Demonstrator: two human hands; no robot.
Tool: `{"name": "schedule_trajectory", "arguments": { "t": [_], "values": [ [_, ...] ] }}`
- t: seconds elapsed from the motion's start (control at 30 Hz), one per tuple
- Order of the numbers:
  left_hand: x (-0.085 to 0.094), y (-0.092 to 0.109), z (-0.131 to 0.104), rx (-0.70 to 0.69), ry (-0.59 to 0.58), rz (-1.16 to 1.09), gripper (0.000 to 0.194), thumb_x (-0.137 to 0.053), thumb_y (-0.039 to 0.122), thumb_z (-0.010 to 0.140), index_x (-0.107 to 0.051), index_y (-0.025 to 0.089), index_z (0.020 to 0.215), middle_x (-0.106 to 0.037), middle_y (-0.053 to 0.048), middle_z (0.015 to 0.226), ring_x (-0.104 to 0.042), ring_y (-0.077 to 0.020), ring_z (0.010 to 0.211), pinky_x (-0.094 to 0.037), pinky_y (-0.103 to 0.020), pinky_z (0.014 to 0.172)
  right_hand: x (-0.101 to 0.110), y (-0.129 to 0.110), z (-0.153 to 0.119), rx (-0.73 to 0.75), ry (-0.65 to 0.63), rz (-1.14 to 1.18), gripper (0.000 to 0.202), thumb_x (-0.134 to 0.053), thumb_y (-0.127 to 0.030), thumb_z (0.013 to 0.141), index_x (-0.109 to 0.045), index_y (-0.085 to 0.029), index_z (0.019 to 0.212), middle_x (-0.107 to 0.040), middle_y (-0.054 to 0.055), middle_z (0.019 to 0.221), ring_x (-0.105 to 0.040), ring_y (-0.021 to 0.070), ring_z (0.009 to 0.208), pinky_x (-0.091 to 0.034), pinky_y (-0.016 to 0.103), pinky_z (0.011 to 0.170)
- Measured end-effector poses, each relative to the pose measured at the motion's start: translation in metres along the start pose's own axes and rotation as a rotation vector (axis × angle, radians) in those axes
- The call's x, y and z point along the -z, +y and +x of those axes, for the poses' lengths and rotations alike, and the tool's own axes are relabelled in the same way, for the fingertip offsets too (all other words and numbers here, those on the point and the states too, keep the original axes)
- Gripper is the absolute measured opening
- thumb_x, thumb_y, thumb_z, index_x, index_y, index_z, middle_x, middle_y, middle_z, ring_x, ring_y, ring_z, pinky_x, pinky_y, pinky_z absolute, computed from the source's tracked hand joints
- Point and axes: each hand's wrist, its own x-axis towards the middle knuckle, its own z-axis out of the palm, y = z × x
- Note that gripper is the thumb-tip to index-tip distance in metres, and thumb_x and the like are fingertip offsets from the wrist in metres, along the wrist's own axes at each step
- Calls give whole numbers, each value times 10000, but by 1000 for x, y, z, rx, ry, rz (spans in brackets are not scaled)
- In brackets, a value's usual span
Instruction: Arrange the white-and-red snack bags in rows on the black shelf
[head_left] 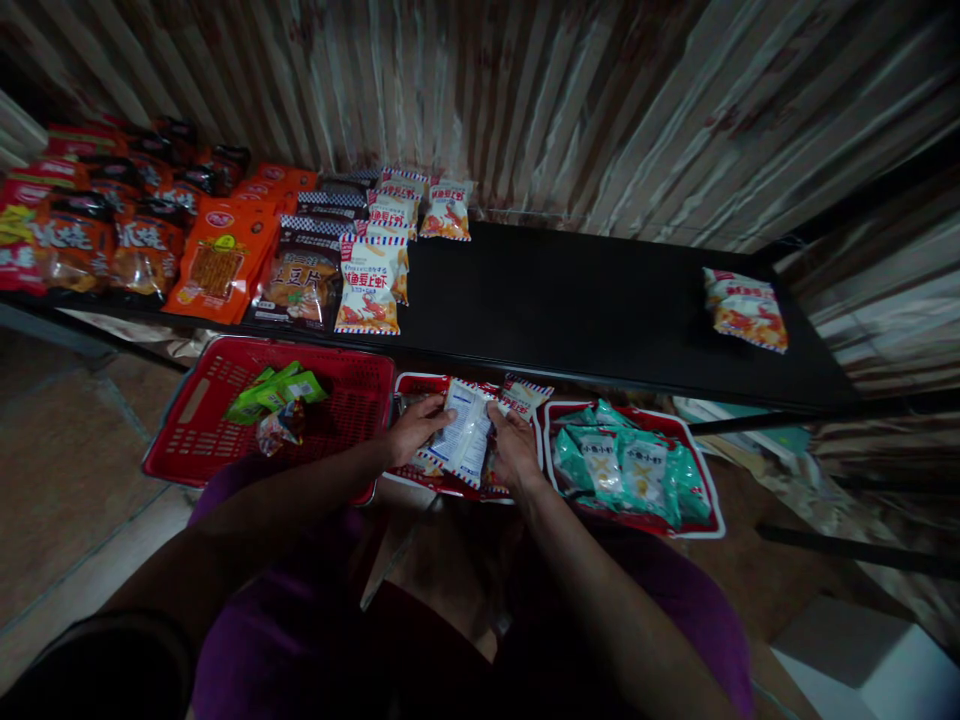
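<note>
A snack bag [463,440] with its white, printed back turned up is between my hands, above the middle red basket [450,490]. My left hand [415,432] grips its left edge with the thumb on top. On its right edge my right hand [514,442] is closed, some fingers hidden beneath. More bags of the same striped-edge kind lie in the basket under my hands, and one snack bag [521,396] shows just beyond my right hand. Matching white-and-orange bags [369,285] stand in a row on the black shelf [555,300].
At left, a red basket [337,385] holds green packets [274,393] and a small shiny packet [282,427]. Teal snack bags [645,470] fill the right basket. Orange bags [217,260] and dark bags [296,275] line the shelf's left part; one bag [746,308] lies at its right end.
</note>
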Motion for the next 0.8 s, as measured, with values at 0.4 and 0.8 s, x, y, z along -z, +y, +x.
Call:
{"name": "schedule_trajectory", "arguments": {
  "t": [0.4, 0.8],
  "values": [
    [4, -5, -15, 132, -184, -19, 442, -819, 328, 558, -650, 112, 905, -697, -77, 841, -644, -207, 813, -479, -346, 816, 3, -7, 6, 1, 37, -3, 279, -734, -410, 610, -561, -210, 698, -634, -45, 565, -593, 139, 513, -508, 260, 511],
    [11, 8, -13, 188, -55, -20, 358, -683, 171, 678, -604, 152, 1026, -668, -30, 772, -618, -128, 617, -479, -200, 511, 25, -9, 8, 781, -417, -962, 517, -405, -123, 770, -525, -267, 1252, -521, 7, 1322, -403, 202, 1280, -268, 442, 1104]
  ]
}}
